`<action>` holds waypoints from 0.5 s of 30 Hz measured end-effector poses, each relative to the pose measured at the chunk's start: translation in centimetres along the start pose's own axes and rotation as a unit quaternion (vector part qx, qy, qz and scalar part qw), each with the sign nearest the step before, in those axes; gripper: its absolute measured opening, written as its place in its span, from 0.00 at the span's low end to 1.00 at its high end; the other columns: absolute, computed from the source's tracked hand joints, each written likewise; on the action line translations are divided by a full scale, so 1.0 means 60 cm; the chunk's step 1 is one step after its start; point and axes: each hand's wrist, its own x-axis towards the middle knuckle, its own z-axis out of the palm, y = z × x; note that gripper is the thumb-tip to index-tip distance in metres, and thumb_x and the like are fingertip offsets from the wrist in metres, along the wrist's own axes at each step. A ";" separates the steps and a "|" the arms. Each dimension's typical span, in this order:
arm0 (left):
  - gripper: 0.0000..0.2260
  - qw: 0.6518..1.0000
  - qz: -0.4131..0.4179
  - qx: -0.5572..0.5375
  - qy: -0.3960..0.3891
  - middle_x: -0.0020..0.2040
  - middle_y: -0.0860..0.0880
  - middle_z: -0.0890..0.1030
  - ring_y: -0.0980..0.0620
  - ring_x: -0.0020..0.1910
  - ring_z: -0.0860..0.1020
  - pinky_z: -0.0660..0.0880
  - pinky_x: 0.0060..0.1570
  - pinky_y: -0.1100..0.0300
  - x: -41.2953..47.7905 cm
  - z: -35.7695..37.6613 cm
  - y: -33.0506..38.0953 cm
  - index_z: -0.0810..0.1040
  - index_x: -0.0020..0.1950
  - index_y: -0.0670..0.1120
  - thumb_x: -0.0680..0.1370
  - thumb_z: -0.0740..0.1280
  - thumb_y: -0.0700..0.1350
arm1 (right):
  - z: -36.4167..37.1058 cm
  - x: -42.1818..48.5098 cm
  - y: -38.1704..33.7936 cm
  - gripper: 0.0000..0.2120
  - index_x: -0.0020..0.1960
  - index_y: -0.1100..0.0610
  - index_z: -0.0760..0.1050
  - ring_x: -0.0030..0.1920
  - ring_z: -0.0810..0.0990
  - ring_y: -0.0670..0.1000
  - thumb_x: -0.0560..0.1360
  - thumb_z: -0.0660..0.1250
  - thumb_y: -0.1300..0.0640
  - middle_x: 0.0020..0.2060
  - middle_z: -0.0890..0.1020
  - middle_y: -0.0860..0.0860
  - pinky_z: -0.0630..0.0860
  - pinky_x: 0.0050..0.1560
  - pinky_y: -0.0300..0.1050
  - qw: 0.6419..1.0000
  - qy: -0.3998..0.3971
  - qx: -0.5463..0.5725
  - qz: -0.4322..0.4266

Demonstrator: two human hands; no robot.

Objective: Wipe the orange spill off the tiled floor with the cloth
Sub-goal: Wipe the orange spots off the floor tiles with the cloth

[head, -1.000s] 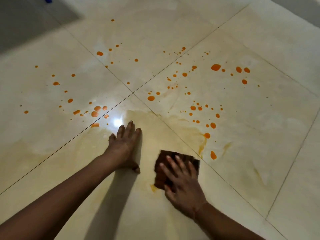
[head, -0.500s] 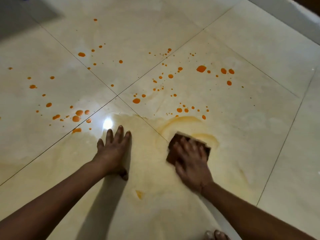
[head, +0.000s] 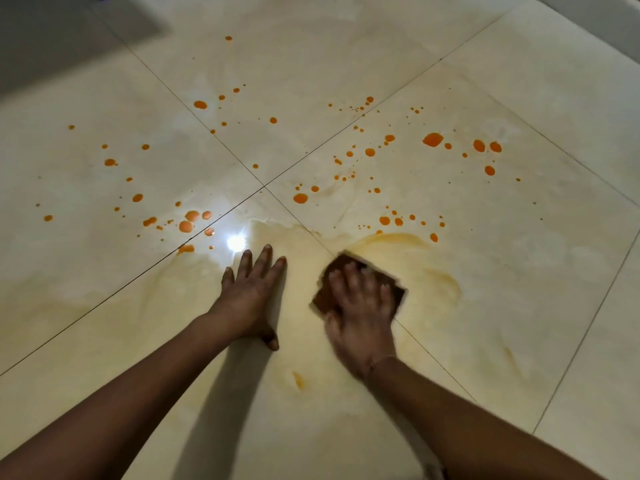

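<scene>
The right hand lies flat and spread on a dark brown cloth, palm pressing it against the tiled floor; the fingers are open rather than curled around it, and hand and cloth are both blurred. The cloth sits just right of the cross where 4 tiles meet, nearer the camera than that cross, on the grout line that runs down to the right from it. The left hand is empty, fingers straight and close together, planted flat on the floor beside the cloth and apart from it, on the same tile below the cross.

The orange spill is still scattered as round drops on the 3 tiles above, left and right of the cross, the biggest drop far to the upper right of it. A pale yellow-orange smear curves around the cloth's far and right sides, and a thinner film covers the tile under both hands. A bright light reflection glints on the floor just beyond the left hand's fingertips. A grey patch fills the corner far up and left of the cross.
</scene>
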 end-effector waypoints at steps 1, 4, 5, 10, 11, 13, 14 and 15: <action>0.66 1.000 0.004 -0.002 0.001 0.77 0.50 0.31 0.40 0.76 0.34 0.46 0.73 0.39 0.000 -0.002 -0.002 0.37 0.78 0.54 0.56 0.82 0.59 | 0.014 -0.033 -0.032 0.34 0.78 0.45 0.54 0.77 0.53 0.56 0.73 0.59 0.44 0.78 0.57 0.50 0.49 0.73 0.61 0.997 -0.020 0.001 -0.071; 0.62 1.000 0.022 0.002 -0.004 0.78 0.49 0.34 0.42 0.77 0.37 0.49 0.74 0.42 -0.005 -0.012 -0.016 0.41 0.79 0.53 0.59 0.82 0.56 | 0.010 -0.152 -0.008 0.35 0.77 0.44 0.56 0.77 0.53 0.53 0.72 0.61 0.41 0.77 0.60 0.49 0.51 0.70 0.59 0.969 -0.085 -0.018 -0.232; 0.61 1.000 0.028 0.003 0.004 0.79 0.48 0.35 0.42 0.77 0.38 0.50 0.75 0.43 -0.010 -0.013 -0.021 0.42 0.79 0.53 0.59 0.81 0.56 | 0.006 -0.158 0.023 0.36 0.77 0.44 0.57 0.76 0.53 0.53 0.71 0.61 0.41 0.76 0.61 0.49 0.52 0.70 0.59 0.961 -0.085 -0.040 -0.259; 0.58 0.997 0.027 0.019 0.071 0.79 0.47 0.36 0.43 0.78 0.39 0.47 0.75 0.43 -0.035 0.004 -0.040 0.43 0.79 0.51 0.62 0.78 0.62 | 0.010 -0.058 -0.031 0.34 0.78 0.43 0.53 0.77 0.51 0.55 0.74 0.58 0.42 0.78 0.56 0.50 0.47 0.73 0.60 0.994 -0.056 -0.012 -0.095; 0.57 0.997 0.023 0.016 0.070 0.79 0.46 0.36 0.43 0.78 0.39 0.47 0.74 0.42 -0.040 0.007 -0.046 0.44 0.79 0.51 0.62 0.77 0.63 | 0.020 -0.065 -0.068 0.34 0.77 0.44 0.54 0.77 0.51 0.56 0.73 0.59 0.43 0.78 0.56 0.50 0.47 0.73 0.60 0.992 -0.049 -0.001 -0.117; 0.56 0.998 0.013 0.010 0.057 0.79 0.46 0.38 0.42 0.78 0.40 0.47 0.74 0.43 -0.048 0.010 -0.060 0.46 0.79 0.51 0.62 0.77 0.63 | 0.041 -0.118 -0.093 0.34 0.77 0.44 0.54 0.78 0.50 0.54 0.73 0.60 0.43 0.78 0.55 0.49 0.47 0.73 0.60 0.973 -0.076 0.002 -0.219; 0.56 0.999 0.010 0.008 0.050 0.79 0.46 0.38 0.42 0.78 0.40 0.47 0.74 0.43 -0.053 0.009 -0.065 0.47 0.79 0.51 0.62 0.77 0.63 | 0.038 -0.149 -0.071 0.35 0.77 0.43 0.54 0.78 0.50 0.53 0.72 0.60 0.42 0.78 0.55 0.48 0.47 0.73 0.59 0.962 -0.093 0.001 -0.258; 0.55 0.999 0.008 0.004 0.044 0.79 0.46 0.39 0.43 0.78 0.40 0.47 0.74 0.44 -0.056 0.008 -0.068 0.47 0.79 0.51 0.62 0.77 0.62 | 0.026 -0.168 -0.034 0.35 0.77 0.43 0.55 0.78 0.50 0.52 0.72 0.61 0.42 0.78 0.56 0.48 0.49 0.72 0.58 0.953 -0.106 -0.002 -0.283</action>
